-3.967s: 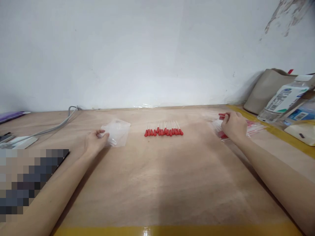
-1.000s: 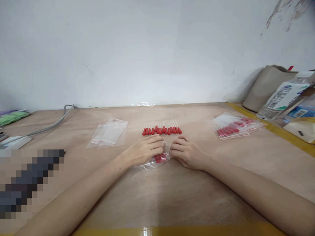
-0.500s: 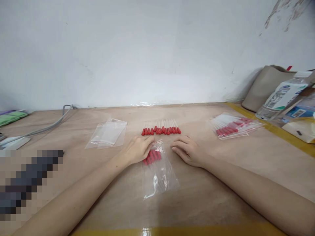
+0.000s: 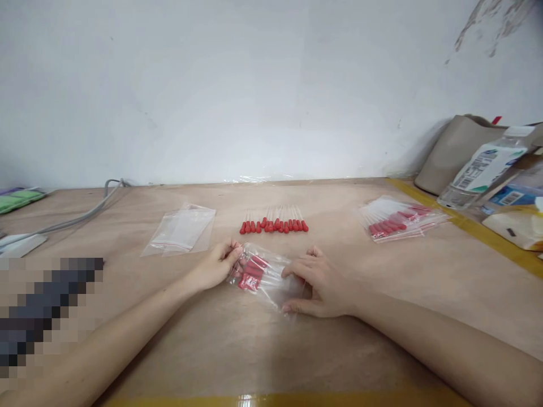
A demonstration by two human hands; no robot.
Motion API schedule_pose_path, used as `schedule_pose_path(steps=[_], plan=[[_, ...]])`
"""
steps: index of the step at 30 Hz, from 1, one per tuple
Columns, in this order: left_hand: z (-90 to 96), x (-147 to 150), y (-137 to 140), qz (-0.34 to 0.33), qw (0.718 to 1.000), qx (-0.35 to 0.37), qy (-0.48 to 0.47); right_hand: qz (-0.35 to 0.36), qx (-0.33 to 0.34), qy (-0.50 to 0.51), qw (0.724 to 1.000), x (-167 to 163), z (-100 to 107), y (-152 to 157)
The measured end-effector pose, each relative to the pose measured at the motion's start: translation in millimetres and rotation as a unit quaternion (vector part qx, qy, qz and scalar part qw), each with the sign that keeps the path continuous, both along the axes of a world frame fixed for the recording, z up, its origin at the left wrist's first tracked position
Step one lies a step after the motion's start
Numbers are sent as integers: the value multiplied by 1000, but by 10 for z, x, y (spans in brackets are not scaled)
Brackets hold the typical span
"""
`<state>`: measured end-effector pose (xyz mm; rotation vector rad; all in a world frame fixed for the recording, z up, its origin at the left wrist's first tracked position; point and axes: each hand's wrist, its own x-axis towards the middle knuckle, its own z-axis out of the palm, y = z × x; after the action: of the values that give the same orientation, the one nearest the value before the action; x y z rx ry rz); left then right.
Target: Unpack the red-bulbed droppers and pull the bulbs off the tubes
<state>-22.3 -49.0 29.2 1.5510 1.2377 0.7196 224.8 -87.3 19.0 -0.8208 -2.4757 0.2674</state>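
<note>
Item: one bag point(image 4: 271, 291), clear film, lying slantwise between the two hands at the middle of the table point(image 4: 199, 350), just on the near side of the loose droppers point(image 4: 274, 226). Contents: several droppers with red bulbs point(image 4: 253, 272) bunched at the left end, pale tubes running rightward.

Hands: the left point(image 4: 224, 261) is pinched on the bag's left end, beside the bulbs. The right point(image 4: 324, 288) has thumb and fingers parted at the other end, tips on or just above the film; glare on the plastic keeps us from telling which.

Handling: we rate the bag light, limp and slippery, apt to fold or slide unless pinched. The bulbs we judge soft and forgiving; the tubes, thin and stiff, look likely to snap if bent. We favour a hold at the bulb end or on the film's margins, with no squeeze across the tubes.

Also listed: flat bags point(image 4: 178, 232), stacked at the left; filled bags point(image 4: 401, 220), overlapping at the right, bulbs showing through.
</note>
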Motion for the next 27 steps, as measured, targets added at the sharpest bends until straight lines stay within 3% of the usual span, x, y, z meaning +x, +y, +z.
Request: schedule_pose_path(steps=[3, 8, 16, 20, 27], plan=[[68, -17, -70, 29, 991, -92, -88, -35, 21, -8, 999, 67, -59, 104], [188, -28, -162, 1, 989, -117, -95, -53, 48, 3, 997, 171, -125, 255], [-64, 7, -57, -54, 998, -1, 15, -70, 30, 25, 997, 144, -163, 282], [-68, 33, -97, -68, 994, 53, 71, -91, 17, 26, 995, 148, -184, 292], [-106, 103, -77, -68, 992, 96, 51, -84, 27, -5, 996, 151, -199, 312]])
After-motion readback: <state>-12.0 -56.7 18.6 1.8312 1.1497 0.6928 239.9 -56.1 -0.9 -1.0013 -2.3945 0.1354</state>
